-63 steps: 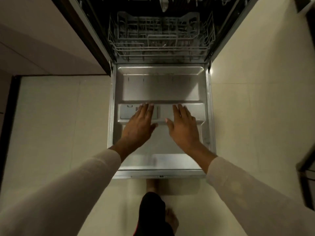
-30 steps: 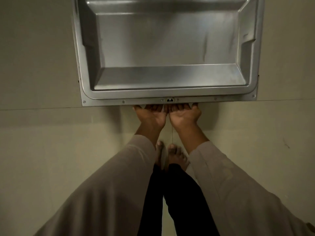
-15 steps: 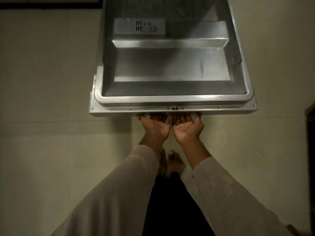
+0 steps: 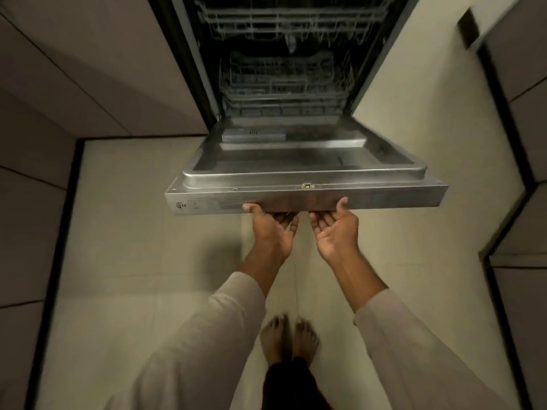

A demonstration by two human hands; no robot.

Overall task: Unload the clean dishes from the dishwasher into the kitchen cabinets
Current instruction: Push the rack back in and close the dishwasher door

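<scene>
The dishwasher door (image 4: 384, 199) hangs partly raised, its steel inner side facing up. My left hand (image 4: 270, 232) and my right hand (image 4: 336, 232) are side by side, palms up, beneath the door's front edge. Their fingers reach under the door and each thumb lies against the edge strip. Inside the dark tub the lower rack (image 4: 284, 84) and the upper rack (image 4: 290, 22) show bare wires; I see no dishes in them. A detergent compartment (image 4: 253, 134) sits at the back of the door.
Cabinet fronts (image 4: 74, 69) stand on the left and more cabinet fronts (image 4: 527, 84) on the right. The pale tiled floor (image 4: 133, 261) spreads below the door. My bare feet (image 4: 288, 338) stand just behind the door's edge.
Two seconds ago both hands lay flat on the lowered door's inner side. They have since moved under its front edge, and the door has swung upward from flat.
</scene>
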